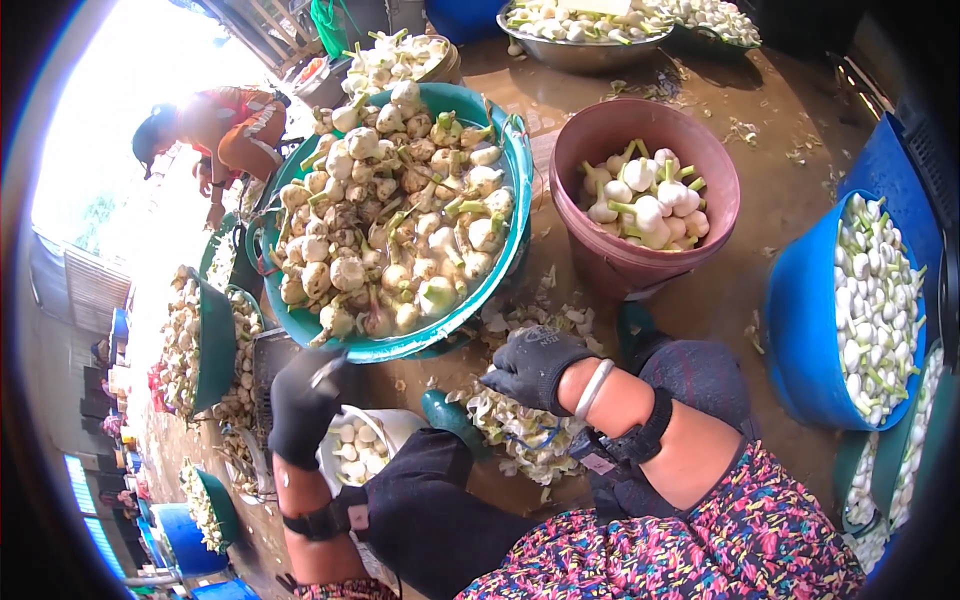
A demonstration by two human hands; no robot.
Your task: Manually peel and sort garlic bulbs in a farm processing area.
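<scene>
My left hand, in a dark glove, is closed over the white bucket, near the big tub's front rim. A small pale, shiny thing shows at its fingers, too blurred to name. My right hand, also gloved, is curled closed above a heap of garlic peelings. A whitish bit shows at its fingertips, but its kind is hidden. Ahead, a round teal tub holds dirty garlic bulbs in murky water. Cleaned white garlic bulbs with green stems lie in the pink bucket to its right.
A tall blue tub full of white garlic stands at the right. At the back are a metal basin and another heap of garlic. A person bends down at the far left, near more filled tubs. Peelings litter the wet floor.
</scene>
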